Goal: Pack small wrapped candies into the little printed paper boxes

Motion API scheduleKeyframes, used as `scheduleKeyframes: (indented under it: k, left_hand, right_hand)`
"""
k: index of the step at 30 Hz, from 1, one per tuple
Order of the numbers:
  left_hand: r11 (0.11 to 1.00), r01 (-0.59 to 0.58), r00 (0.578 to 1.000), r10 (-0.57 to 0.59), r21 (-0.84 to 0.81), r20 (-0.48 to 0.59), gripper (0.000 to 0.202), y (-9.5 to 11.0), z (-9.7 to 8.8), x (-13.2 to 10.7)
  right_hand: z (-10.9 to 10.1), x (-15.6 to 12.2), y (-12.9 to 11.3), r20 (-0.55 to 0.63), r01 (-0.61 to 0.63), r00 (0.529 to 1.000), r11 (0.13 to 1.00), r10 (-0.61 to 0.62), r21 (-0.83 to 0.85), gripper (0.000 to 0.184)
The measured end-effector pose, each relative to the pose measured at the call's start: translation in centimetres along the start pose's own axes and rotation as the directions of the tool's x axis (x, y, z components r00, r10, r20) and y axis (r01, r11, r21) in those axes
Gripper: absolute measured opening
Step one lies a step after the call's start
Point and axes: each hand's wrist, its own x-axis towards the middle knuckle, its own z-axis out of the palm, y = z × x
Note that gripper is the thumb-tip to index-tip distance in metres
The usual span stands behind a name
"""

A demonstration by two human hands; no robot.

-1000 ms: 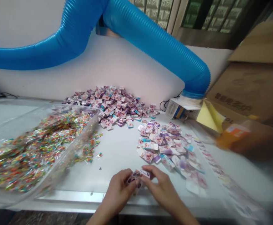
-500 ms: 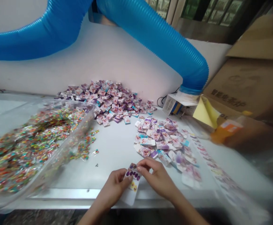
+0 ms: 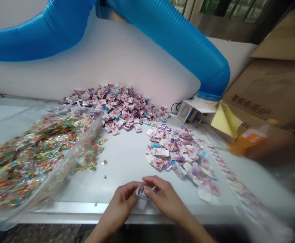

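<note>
A small white printed leaflet [image 3: 140,191] with purple ovals is pinched between my two hands at the table's front edge. It is bent over, and a plain white part hangs below the fingers. My left hand [image 3: 120,200] is closed on its left side. Thumb and fingers of my right hand [image 3: 166,197] press its right side, hiding part of it. Beyond my right hand lies a spread of flat, purple and white printed small cartons [image 3: 171,146]. A heap of made-up small boxes [image 3: 122,106] rests against the wall.
At left, a clear plastic tray [image 3: 68,155] holds many small colourful sachets, and more sachets [image 3: 94,155] lie beside it. A blue duct [image 3: 177,40] comes down to a small white box [image 3: 185,113]. Cardboard cartons [image 3: 271,87] and an orange bottle [image 3: 248,140] stand at right.
The leaflet was flat and upright with yellow pictures showing; now it is folded over and mostly covered. My right hand has moved down and closer to my left hand.
</note>
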Motion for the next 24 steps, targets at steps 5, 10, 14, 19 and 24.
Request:
scheduleKeyframes:
  k: [5,10,14,19,24]
  left_hand:
    - [0.996,-0.007,0.998,0.012,0.089,-0.059,0.019,0.0,0.2,-0.2]
    - [1.0,0.02,0.992,-0.022,0.021,0.123,0.037,0.5,-0.8,-0.8]
    - [0.888,-0.216,0.973,0.163,0.406,0.162,0.031,1.6,-1.8,-1.2]
    - [0.752,-0.257,0.966,0.225,0.607,0.13,0.022,2.0,-2.3,-0.4]
    - [0.884,-0.054,0.998,0.043,0.465,0.034,0.031,0.8,-1.5,0.8]
  right_hand:
    - [-0.8,0.4,-0.9,0.037,-0.047,0.998,0.992,0.043,0.116,0.017]
    - [-1.0,0.7,0.3,0.24,-0.257,0.958,0.833,0.155,0.49,0.026]
    - [0.1,0.8,1.7,0.406,-0.456,0.886,0.585,0.226,0.671,0.04]
    - [0.7,0.4,1.5,0.277,-0.318,0.942,0.776,0.192,0.545,0.042]
    - [-0.1,-0.7,1.3,0.121,-0.168,0.984,0.89,0.128,0.423,0.041]
